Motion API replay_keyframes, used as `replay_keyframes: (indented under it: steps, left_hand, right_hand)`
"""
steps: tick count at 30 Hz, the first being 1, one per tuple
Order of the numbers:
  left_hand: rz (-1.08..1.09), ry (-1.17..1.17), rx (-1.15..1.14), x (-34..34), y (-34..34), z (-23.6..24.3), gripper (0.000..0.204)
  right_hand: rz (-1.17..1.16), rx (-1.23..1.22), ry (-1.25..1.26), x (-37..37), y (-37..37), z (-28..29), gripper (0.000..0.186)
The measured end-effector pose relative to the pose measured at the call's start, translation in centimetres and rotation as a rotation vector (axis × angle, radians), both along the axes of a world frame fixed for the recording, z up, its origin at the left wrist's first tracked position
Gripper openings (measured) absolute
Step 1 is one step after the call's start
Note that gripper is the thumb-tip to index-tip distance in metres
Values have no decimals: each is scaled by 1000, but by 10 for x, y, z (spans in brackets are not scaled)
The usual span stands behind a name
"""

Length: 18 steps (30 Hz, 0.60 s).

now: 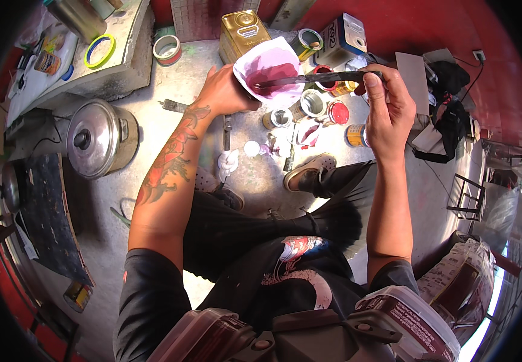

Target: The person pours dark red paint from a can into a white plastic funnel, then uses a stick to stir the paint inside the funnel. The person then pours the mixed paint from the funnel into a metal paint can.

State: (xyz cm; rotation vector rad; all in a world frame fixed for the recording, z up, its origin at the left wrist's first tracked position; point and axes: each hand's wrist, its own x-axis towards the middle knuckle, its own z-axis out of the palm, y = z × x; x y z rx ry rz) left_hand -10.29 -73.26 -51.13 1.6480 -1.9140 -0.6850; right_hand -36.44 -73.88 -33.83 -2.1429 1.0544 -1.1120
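Note:
My left hand point(228, 90) is closed around the side of a white cup-like container point(279, 54), tilted so that its inside shows. Dark red paint point(270, 73) coats the bottom and part of the wall. A long, dark, flat stirring stick point(327, 77) is pinched by its end between the thumb and fingers of my right hand point(389, 111). The other end of the stick lies inside the container, against the red paint. Below the container stand several open cans, among them a silver one point(313, 104) and one with a red top point(337, 112).
A gold tin point(243, 35) and a white-and-blue tin point(342, 39) stand behind. To the left are a lidded metal pot point(101, 139) and a concrete ledge point(116, 66) bearing a yellow tape ring point(100, 50). Black bags point(448, 130) lie at right. My shoe point(309, 171) is near the cans.

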Motion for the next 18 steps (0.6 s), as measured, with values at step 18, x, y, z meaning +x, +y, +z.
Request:
replay_keyframes:
  steps: [18]
  left_hand:
    - [-9,46,26,1,2,5,68]
  right_hand:
    - [-16,-5,-74,-1,2,-3,16]
